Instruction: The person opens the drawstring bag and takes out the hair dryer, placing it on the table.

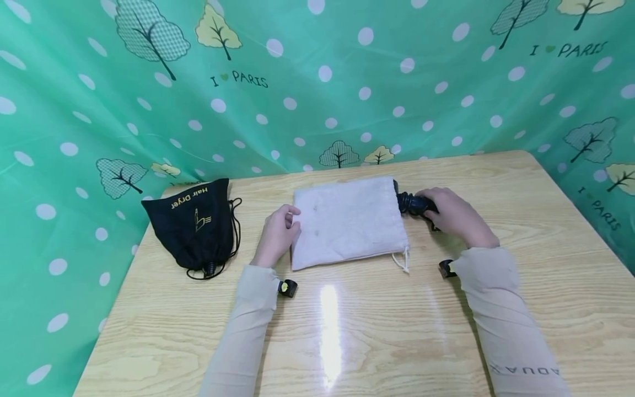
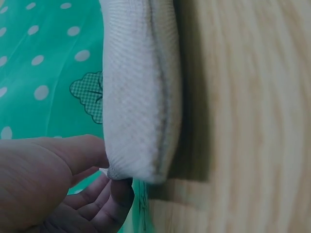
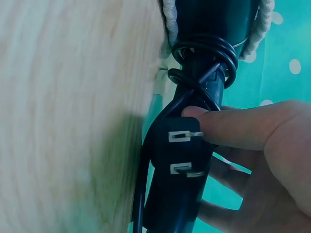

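A white drawstring cloth bag (image 1: pixel 349 223) lies flat on the table, bulging with something inside. At its left edge, my left hand (image 1: pixel 279 234) pinches the corner between thumb and fingers, clearest in the left wrist view, where the bag's seam (image 2: pixel 163 97) faces the camera. From the mouth on the right sticks the black handle (image 3: pixel 182 199) of an appliance, its cord (image 3: pixel 209 51) wound round it; the rest is hidden in the cloth. My right hand (image 1: pixel 453 215) grips that handle, the thumb beside a two-pin plug (image 3: pixel 180 145).
A black drawstring pouch (image 1: pixel 198 226) printed "Hair Dryer" lies at the left, a dark end (image 1: pixel 210 269) poking from its mouth. The wooden table (image 1: pixel 387 331) meets a green polka-dot cloth (image 1: pixel 342 82) behind. The white bag's tie string (image 1: pixel 404 260) hangs at its lower right corner.
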Tool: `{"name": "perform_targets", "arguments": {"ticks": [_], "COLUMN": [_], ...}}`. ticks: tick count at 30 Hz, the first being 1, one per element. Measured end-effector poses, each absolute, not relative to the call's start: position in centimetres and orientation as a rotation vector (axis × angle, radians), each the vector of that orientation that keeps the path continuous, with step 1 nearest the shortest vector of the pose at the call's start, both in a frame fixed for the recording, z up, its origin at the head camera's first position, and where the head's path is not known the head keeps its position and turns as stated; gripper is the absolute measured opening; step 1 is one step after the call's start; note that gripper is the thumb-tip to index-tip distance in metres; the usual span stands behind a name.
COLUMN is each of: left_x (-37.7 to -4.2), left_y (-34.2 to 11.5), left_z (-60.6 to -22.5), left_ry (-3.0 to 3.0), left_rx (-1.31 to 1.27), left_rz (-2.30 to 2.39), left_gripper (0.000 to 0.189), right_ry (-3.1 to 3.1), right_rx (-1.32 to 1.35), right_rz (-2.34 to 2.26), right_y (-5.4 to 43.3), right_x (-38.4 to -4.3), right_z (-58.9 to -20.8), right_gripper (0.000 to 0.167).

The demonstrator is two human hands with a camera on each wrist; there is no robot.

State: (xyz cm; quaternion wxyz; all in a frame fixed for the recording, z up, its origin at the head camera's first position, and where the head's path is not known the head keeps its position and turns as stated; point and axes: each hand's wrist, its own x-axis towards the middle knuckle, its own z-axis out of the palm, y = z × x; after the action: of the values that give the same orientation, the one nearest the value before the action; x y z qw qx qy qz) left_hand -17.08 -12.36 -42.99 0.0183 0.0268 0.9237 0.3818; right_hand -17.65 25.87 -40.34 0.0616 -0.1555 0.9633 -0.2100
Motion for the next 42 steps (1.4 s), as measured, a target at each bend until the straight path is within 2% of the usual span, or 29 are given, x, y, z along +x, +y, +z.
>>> {"name": "perform_targets", "arguments": {"ticks": [32,42], "left_x": [-17.3,-16.3], "left_y": [-12.8,-11.7], "left_z": [-42.9,-40.9], "left_ry": [2.883,3.005], "left_rx": [0.061,0.107], "left_rz": [1.121,0.982], "left_gripper": [0.027,0.028], "right_ry": [2.856,2.799], "right_rx": [-0.283,-0.320], "right_rz": [-0.633,-0.726], "right_y": [30.0,29.6], "right_x": [-16.9,-16.8], "right_z": [-39.4,-38.5], "right_gripper": [0.046,0.054]}}
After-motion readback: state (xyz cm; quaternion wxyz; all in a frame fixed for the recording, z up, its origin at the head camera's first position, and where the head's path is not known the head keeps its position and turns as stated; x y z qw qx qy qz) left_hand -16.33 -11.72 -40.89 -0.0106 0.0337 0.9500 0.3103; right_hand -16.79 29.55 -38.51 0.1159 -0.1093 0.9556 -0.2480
